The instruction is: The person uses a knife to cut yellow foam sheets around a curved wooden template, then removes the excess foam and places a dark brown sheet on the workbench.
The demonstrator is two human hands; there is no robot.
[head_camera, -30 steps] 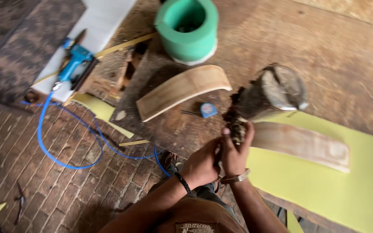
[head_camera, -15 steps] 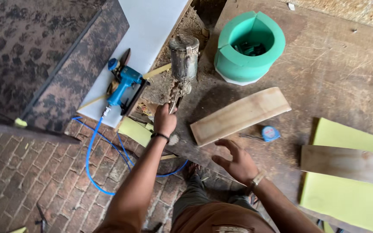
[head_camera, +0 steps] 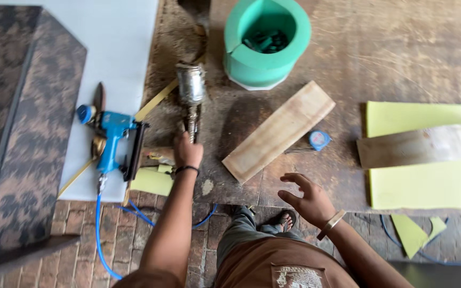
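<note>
Worn wooden table [head_camera: 401,58] over brick floor [head_camera: 54,224]; green tub [head_camera: 267,42] at twelve o'clock, wood strip [head_camera: 278,130] centre. Since the earlier frame, the spray gun [head_camera: 190,93] has come lower. Metal cup dull, grimy, upright. Left hand [head_camera: 188,152] fingers closed on its handle; right hand [head_camera: 308,197] open, empty, at five o'clock.

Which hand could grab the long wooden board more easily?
Probably the right hand. It hovers open and empty just below the wooden board, with nothing between them. The left hand is busy gripping the spray gun farther to the left.
</note>
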